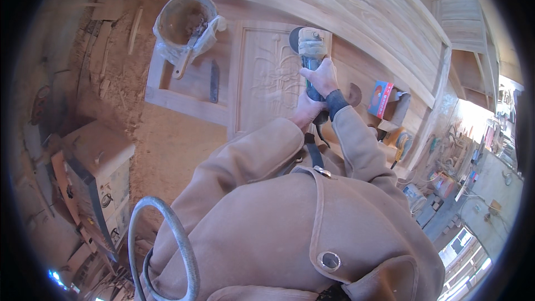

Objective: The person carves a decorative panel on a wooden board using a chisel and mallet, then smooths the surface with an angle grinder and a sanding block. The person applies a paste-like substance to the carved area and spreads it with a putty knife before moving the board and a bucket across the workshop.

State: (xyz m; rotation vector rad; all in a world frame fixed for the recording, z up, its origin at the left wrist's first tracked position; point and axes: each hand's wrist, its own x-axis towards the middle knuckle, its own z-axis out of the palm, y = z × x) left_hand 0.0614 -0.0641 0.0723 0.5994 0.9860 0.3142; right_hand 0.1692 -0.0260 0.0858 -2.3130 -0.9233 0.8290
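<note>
An angle grinder [314, 44] with a dark round disc [295, 39] at its head is held in both my hands over a carved wooden panel [273, 86]. My right hand [322, 76] is wrapped round the middle of its body, thumb across the top. Closer to me, my left hand [305, 110] grips the rear end, where a cord hangs down. Raised flowers and stems cover the panel inside a plain frame. The disc sits at the panel's far edge; whether it touches the wood I cannot tell.
A plastic-lined bucket [184, 19] with a wooden-handled brush [183, 62] stands left of the panel, near a dark flat bar [214, 81]. Rightward are a red and blue box [380, 99] and a yellow power tool [399, 140]. Long boards [323, 8] lie beyond; a drawer cabinet [97, 161] stands left.
</note>
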